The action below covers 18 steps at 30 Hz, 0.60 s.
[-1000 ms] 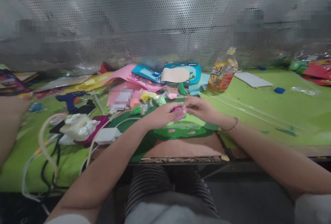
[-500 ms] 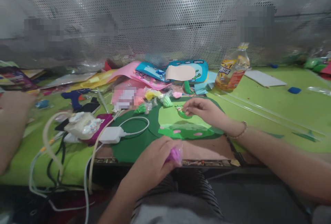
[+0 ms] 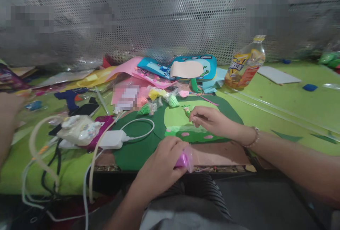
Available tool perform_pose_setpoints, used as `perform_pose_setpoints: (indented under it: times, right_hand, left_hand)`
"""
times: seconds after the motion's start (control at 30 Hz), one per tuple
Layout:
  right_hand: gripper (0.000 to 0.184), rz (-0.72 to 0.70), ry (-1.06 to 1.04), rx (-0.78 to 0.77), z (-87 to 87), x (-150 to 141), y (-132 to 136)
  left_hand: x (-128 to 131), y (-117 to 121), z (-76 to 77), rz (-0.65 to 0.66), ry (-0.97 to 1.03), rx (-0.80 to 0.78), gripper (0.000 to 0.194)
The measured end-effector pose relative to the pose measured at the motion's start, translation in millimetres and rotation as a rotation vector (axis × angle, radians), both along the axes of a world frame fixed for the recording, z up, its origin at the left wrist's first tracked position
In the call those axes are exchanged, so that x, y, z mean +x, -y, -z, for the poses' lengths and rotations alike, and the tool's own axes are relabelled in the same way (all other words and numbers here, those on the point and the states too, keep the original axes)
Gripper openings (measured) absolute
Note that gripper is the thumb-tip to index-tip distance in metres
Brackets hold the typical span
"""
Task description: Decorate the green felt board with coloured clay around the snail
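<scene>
My left hand (image 3: 166, 155) is closed around a small clear bag of purple modelling clay (image 3: 183, 160) at the table's front edge. My right hand (image 3: 204, 118) is over the light green panel (image 3: 172, 116), its fingers curled together in a pinch. Whatever they may hold is hidden. Right by those fingertips lies a small green clay figure (image 3: 186, 109) with a pale, detailed head, its lower part covered by the hand. Along the panel's lower part runs a darker green clay strip (image 3: 176, 136) with pink spots. The panel rests on dark green sheet (image 3: 135, 152).
Bagged clay lumps (image 3: 173, 101) lie behind the panel. On the left are a white charger (image 3: 113, 139), cables, a blue glue gun (image 3: 70, 97) and a phone (image 3: 89, 109). A plastic bottle (image 3: 245, 65) stands back right. Another person's arm (image 3: 9, 120) reaches in at far left.
The view has shifted slightly. My right hand has moved a little down over the clay figure, showing less of its green body. My left hand still holds the purple clay bag.
</scene>
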State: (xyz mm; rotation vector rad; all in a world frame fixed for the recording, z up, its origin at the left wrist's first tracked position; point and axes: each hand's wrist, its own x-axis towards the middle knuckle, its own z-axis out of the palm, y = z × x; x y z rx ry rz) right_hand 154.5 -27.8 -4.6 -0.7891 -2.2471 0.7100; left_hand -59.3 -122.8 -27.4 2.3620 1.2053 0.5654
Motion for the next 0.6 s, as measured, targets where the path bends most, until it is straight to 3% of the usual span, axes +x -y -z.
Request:
perform_pose_setpoints:
  times: [0.3, 0.6]
  right_hand:
    - [0.030, -0.029, 0.192, 0.201, 0.9, -5, 2]
    - [0.012, -0.117, 0.127, 0.143, 10.1, -7, 0]
  left_hand:
    - [1, -1, 1.1, 0.053, -0.035, 0.123, 0.049]
    - [1, -2, 4.2, 0.064, -0.073, 0.110, 0.048]
